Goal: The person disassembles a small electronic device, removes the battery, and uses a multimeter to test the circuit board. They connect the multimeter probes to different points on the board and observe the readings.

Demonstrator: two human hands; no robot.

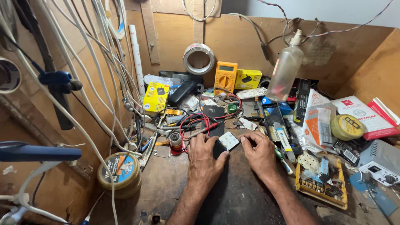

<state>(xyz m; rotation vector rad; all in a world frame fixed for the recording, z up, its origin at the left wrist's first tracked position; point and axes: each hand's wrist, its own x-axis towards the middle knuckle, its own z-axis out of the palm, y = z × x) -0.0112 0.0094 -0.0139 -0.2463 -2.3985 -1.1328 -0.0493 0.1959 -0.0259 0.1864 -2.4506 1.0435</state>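
Scuffed wooden bench (175,187); hands pinch flat white square (229,140).

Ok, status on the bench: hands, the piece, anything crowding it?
Left hand and right hand pinch small white part. Red probe leads and loose tools close behind.

Single head view, steeply down, close over cluttered workbench (175,187)

Bare worktop (233,196) lies open between and beneath the forearms; ahead, red and black leads (196,121) and a multimeter (225,77) crowd the way; left, hanging white cables (100,83) and a tape roll (120,174) block; right, a parts tray (323,177) and packets (318,121) close in.
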